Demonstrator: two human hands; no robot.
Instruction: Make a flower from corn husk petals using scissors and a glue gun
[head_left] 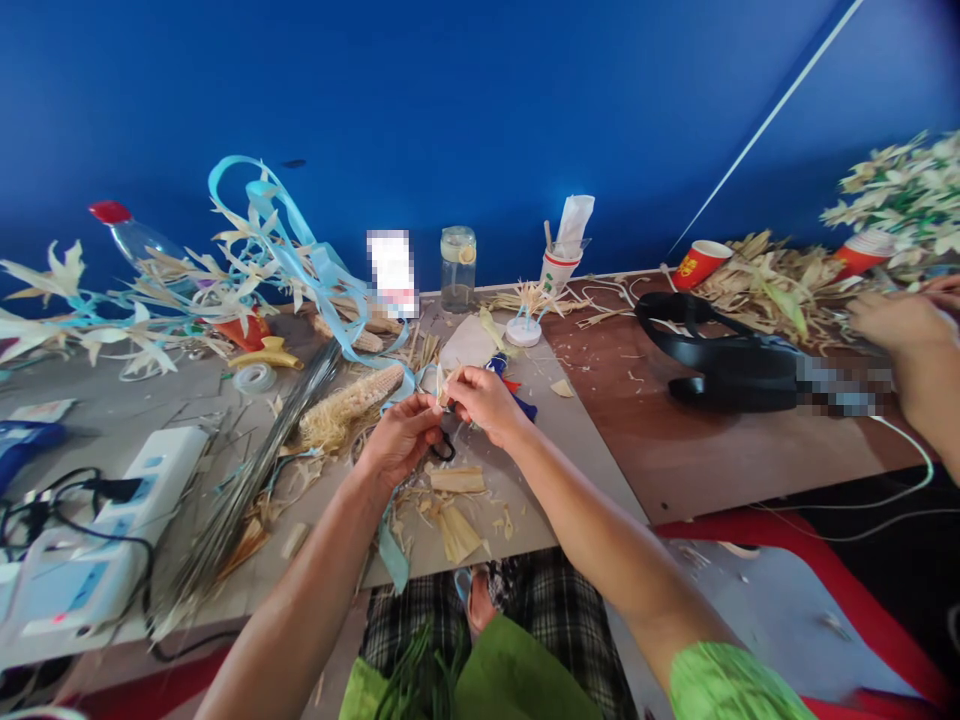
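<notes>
My left hand [405,437] and my right hand [484,402] meet above the table, fingers pinched together around a small pale piece of husk [440,385]. Both hands touch this piece. Black-handled scissors [444,447] lie partly hidden just below the fingers. A corn cob [352,402] with shredded fibres is left of my hands, beside a bundle of thin wires [251,475]. Light blue ribbon [394,548] hangs toward the table's front edge. Pieces of dry husk [456,535] lie in front of my hands.
A power strip [142,500] with black cables sits at the left. Behind stand a bottle [458,272], a paper cup [559,268] and husk flowers [124,325]. At right are a black strapped device [731,365] and another person's hand [889,320].
</notes>
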